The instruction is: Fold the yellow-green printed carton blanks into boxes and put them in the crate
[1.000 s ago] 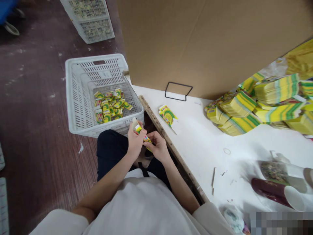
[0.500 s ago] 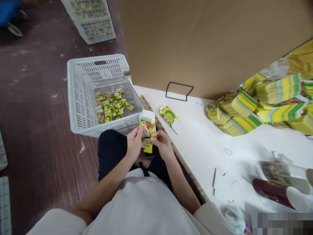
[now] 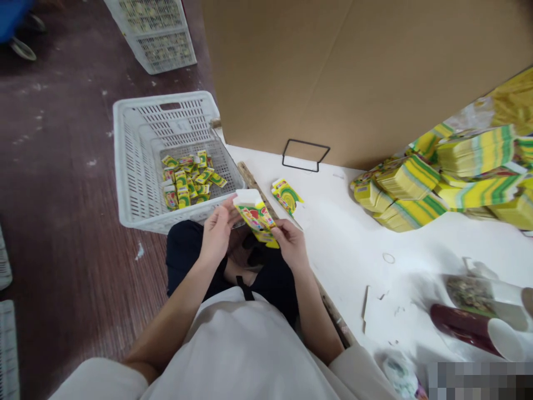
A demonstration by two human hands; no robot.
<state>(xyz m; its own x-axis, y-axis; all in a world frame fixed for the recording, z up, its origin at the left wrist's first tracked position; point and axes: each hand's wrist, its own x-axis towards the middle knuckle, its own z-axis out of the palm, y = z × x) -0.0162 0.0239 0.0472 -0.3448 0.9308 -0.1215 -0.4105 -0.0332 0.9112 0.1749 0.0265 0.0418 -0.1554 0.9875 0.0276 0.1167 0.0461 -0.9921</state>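
Observation:
My right hand [image 3: 290, 241] pinches the lower right end of a small yellow and green carton [image 3: 255, 215], which tilts over my lap with its white flap at the upper left. Beside that flap is my left hand [image 3: 219, 228], its fingers curled near the carton's edge; whether they grip it is hard to make out. On the white table lies another yellow carton [image 3: 286, 195]. Left of my hands, a white basket [image 3: 139, 208] holds several small yellow boxes [image 3: 183, 183].
A large cardboard sheet [image 3: 300, 72] stands behind the table with a black wire frame [image 3: 306, 166] before it. Stacked flat cartons [image 3: 420, 194] lie at the right, near a dark red cup [image 3: 462, 328]. Crates [image 3: 164, 50] stand on the floor.
The carton has turned, its lower end swinging right with my right hand. My left hand has moved left and up along it, off its former hold on the side.

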